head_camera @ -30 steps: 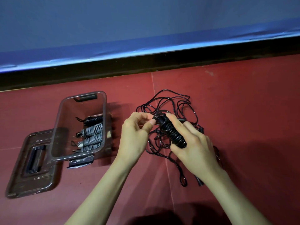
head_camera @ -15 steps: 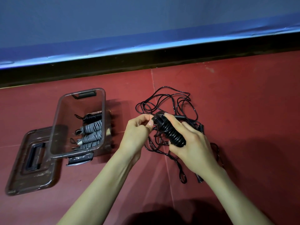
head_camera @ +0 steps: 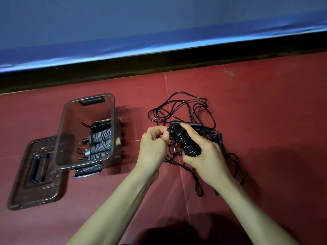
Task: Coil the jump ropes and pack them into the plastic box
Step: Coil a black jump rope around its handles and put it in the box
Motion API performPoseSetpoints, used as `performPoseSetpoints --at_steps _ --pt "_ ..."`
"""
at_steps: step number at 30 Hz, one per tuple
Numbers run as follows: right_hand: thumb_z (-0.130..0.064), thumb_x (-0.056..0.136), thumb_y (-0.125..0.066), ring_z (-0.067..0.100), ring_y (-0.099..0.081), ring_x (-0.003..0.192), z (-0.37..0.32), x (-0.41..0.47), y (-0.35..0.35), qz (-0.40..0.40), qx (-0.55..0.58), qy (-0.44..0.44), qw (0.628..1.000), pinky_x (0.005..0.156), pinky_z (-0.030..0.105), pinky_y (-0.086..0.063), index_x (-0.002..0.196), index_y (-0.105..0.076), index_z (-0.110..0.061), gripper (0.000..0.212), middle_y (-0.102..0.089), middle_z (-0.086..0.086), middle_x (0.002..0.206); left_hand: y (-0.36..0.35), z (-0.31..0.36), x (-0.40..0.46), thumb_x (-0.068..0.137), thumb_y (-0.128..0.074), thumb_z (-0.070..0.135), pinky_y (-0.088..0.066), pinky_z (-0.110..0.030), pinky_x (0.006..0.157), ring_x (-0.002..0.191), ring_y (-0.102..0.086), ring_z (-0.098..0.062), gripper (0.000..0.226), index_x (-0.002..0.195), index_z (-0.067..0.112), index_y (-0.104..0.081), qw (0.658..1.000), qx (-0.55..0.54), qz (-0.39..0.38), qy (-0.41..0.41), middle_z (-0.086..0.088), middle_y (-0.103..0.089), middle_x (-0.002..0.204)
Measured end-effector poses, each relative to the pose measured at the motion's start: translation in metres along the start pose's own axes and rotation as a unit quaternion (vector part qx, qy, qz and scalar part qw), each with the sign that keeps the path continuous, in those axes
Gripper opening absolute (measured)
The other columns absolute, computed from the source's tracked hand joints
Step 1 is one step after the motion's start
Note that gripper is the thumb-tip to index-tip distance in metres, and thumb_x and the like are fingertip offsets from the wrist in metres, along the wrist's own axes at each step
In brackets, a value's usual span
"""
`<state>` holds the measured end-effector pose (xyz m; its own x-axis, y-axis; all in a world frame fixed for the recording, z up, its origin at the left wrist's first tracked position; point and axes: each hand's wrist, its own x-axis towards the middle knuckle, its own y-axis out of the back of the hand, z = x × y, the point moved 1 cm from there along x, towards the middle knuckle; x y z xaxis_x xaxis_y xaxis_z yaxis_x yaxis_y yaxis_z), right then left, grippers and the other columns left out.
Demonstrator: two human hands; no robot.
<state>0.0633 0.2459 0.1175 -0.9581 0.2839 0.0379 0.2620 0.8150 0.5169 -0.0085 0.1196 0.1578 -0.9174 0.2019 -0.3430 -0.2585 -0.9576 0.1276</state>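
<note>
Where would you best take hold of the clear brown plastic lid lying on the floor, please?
Probably by the dark recessed handle in the middle of the clear brown plastic lid, coming from above: the lid lies flat, top up, its near part uncovered beside the plastic box.

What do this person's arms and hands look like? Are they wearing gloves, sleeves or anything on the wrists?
Both are bare. The left hand and the right hand wear no gloves, and no rings show on the fingers in view. Neither wrist carries a watch or band. Both forearms are uncovered all the way to the bottom edge of the picture, so no sleeve shows. No markings are visible on them.
</note>
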Motion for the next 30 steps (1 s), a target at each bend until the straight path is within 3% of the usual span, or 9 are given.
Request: performPoseSetpoints --at_steps 3,7,10,14,16,18,21,25,30 --pt "-0.006 0.07 -0.073 0.006 -0.054 0.065 0.002 0.0 -0.002 -0.002 0.002 0.008 1.0 0.069 0.026 -0.048 0.134 -0.036 -0.065 0.095 -0.064 -0.019 0.087 -0.001 -0.004 -0.005 0.098 -0.05 0.006 -0.04 -0.014 0.075 0.089 -0.06 -0.004 0.019 0.089 0.01 -0.066 0.999 -0.036 0.001 0.006 -0.006 -0.066 0.109" --pt "-0.015 0.073 -0.074 0.012 -0.064 0.087 -0.006 0.004 0.001 0.034 -0.068 0.045 0.996 0.079 0.037 -0.053 0.14 -0.026 -0.062 0.095 -0.065 -0.014 0.113 0.004 0.0 -0.003 0.093 -0.06 0.008 -0.044 -0.014 0.073 0.071 -0.059 0.001 0.011 0.086 0.012 -0.066 0.995 -0.096 -0.011 -0.024 0.006 -0.068 0.079" --pt "-0.023 0.078 -0.071 0.02 -0.063 0.082 -0.016 0.005 0.001 0.039 -0.13 0.066 0.988 0.071 0.038 -0.052 0.144 -0.02 -0.06 0.091 -0.061 -0.01 0.102 0.007 0.004 -0.001 0.088 -0.063 0.0 -0.045 -0.01 0.067 0.07 -0.057 -0.002 0.014 0.082 0.013 -0.06 0.992 -0.108 0.0 -0.058 0.005 -0.06 0.073" --pt "-0.027 0.078 -0.072 0.028 -0.059 0.067 -0.023 0.002 -0.003 0.041 -0.227 0.05 0.972 0.062 0.036 -0.046 0.146 -0.018 -0.057 0.092 -0.042 -0.01 0.085 0.011 0.001 0.0 0.084 -0.066 -0.006 -0.047 -0.012 0.062 0.064 -0.06 -0.003 0.02 0.076 0.011 -0.062 0.992 -0.075 0.071 -0.076 0.001 -0.065 0.07" --pt "-0.027 0.078 -0.073 0.032 -0.059 0.066 -0.024 0.001 -0.004 0.036 -0.25 0.052 0.966 0.061 0.037 -0.045 0.147 -0.013 -0.054 0.096 -0.038 -0.01 0.086 0.011 -0.003 0.004 0.082 -0.068 -0.007 -0.049 -0.018 0.064 0.061 -0.06 -0.006 0.021 0.076 0.012 -0.063 0.991 -0.08 0.087 -0.059 0.002 -0.065 0.065" --pt "-0.029 0.082 -0.07 0.035 -0.062 0.074 -0.025 0.002 -0.004 0.018 -0.265 0.045 0.963 0.067 0.04 -0.047 0.145 -0.003 -0.056 0.096 -0.047 -0.008 0.096 0.013 -0.005 0.007 0.081 -0.067 -0.01 -0.052 -0.022 0.065 0.059 -0.061 -0.008 0.023 0.083 0.013 -0.063 0.99 -0.101 0.089 -0.034 0.004 -0.065 0.061" --pt "-0.034 0.087 -0.065 0.034 -0.063 0.083 -0.026 0.003 -0.003 0.007 -0.277 0.039 0.96 0.073 0.04 -0.047 0.139 0.01 -0.057 0.094 -0.049 -0.007 0.107 0.015 -0.008 0.012 0.08 -0.068 -0.01 -0.053 -0.02 0.065 0.061 -0.061 -0.009 0.024 0.083 0.014 -0.065 0.992 -0.091 0.084 -0.022 0.004 -0.065 0.064" --pt "-0.031 0.082 -0.07 0.033 -0.059 0.067 -0.027 0.005 -0.006 0.007 -0.274 0.027 0.961 0.06 0.037 -0.041 0.144 -0.002 -0.055 0.095 -0.034 -0.011 0.087 0.017 -0.009 0.016 0.081 -0.066 -0.011 -0.05 -0.015 0.065 0.064 -0.058 -0.007 0.025 0.076 0.014 -0.064 0.994 -0.083 0.073 -0.027 0.004 -0.063 0.067" --pt "-0.026 0.08 -0.07 0.027 -0.055 0.068 -0.022 0.008 -0.006 0.004 -0.215 0.014 0.976 0.063 0.04 -0.048 0.147 -0.015 -0.058 0.092 -0.037 -0.01 0.083 0.021 -0.006 0.014 0.08 -0.066 -0.013 -0.049 -0.015 0.068 0.067 -0.059 -0.004 0.03 0.08 0.017 -0.064 0.991 -0.053 0.065 -0.105 0.01 -0.063 0.067"
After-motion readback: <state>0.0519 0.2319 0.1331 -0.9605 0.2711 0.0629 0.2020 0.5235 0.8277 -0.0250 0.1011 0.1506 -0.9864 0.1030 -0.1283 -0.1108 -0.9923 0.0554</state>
